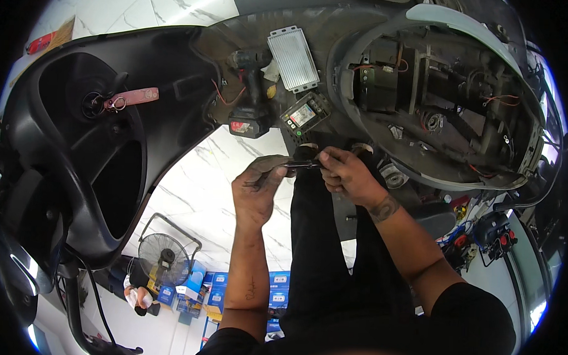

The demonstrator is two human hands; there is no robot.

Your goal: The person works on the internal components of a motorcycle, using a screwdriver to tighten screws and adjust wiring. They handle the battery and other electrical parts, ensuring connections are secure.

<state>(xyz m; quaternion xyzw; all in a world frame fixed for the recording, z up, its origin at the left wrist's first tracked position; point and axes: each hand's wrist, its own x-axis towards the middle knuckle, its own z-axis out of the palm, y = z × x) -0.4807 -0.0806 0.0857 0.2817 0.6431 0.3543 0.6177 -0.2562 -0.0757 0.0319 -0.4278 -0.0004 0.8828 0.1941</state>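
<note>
1. Gripping a slim dark item (302, 164) btwn both hands, above the person's legs; exact type can't be made out.
2. L hand (257, 180): thumb + fingers pinched closed on its L end.
3. R hand (348, 176): thumb + index pinched on its R end, other fingers curled in.
4. Oval bay (342, 95) of the scooter, to the R: open, w/ red wires (502, 99), a white connector (386, 69) and a round metal part (433, 122) inside.
5. Black case (322, 105), just beyond the hands: shallow, labelled panel (302, 115) set in it.
6. Silver finned box (294, 59) next to it; cordless drill (252, 95) lying to the L, red-marked battery (248, 124) attached.
7. Front pocket (118, 190), far L: deep, dark; contents can't be told. Keys (116, 103) w/ pink tag (141, 96) nr it.
8. Blue boxes (278, 299) stacked in bkgd, contents hidden; round fan (164, 256) nr them.
</note>
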